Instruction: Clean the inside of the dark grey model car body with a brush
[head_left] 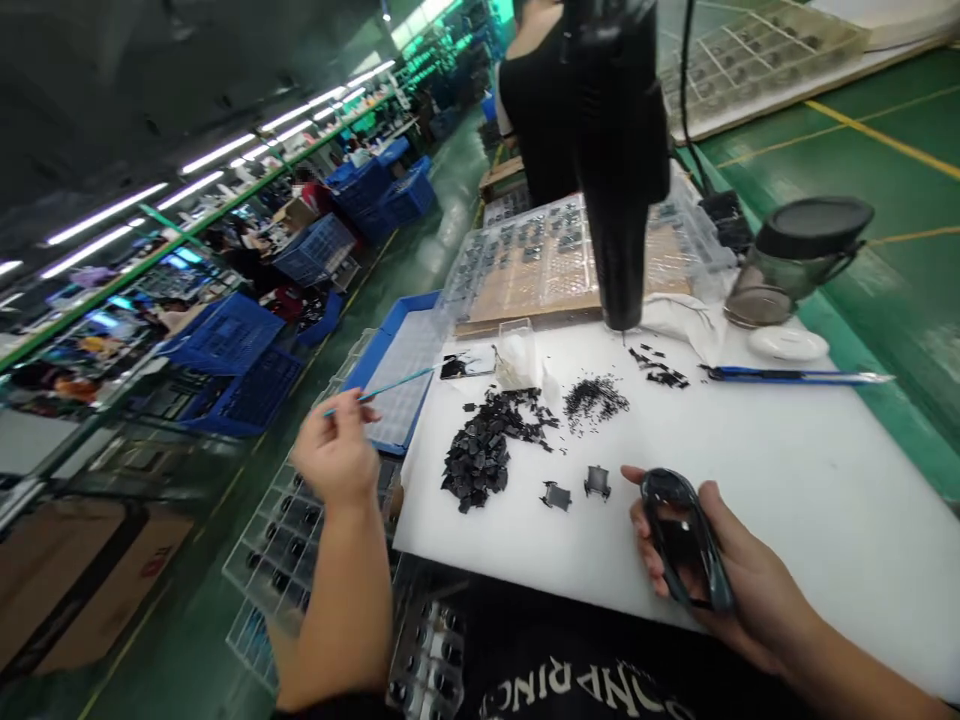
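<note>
The left grip [335, 450] is closing between thumb and fingertips on a thin blue stick [394, 390], holding it lightly at its lower end while its far end is pointing toward a small black scrap [453, 367] at the upper left of the white board [780, 510]. The right grip [742, 570] is partly curled at the lower right of the frame, cradling a dark glossy oval shell [684, 540] across the palm with the fingers wrapped under its edge.

Just ahead of the shell, two small dark metal-looking parts [577, 488] are sitting apart on the board. Beyond them, a heap of black flakes [480, 450] is spreading near the board's left side, a smaller pile of black granules [595, 398] is lying to its right, and a few more black bits [658, 368] are scattered further back. A blue-handled craft knife [795, 375] is lying along the far right of the tabletop.

A small clear cup [517, 355] is standing at the board's far edge, and a white cloth [682, 325] is bunched further right. A black heat gun [619, 170] is hanging at upper center over a clear tray of dark parts [540, 260]. A co-worker in black [536, 100] is standing at the top of the frame. Blue crates [225, 335] are stacking up along the aisle at the left.
</note>
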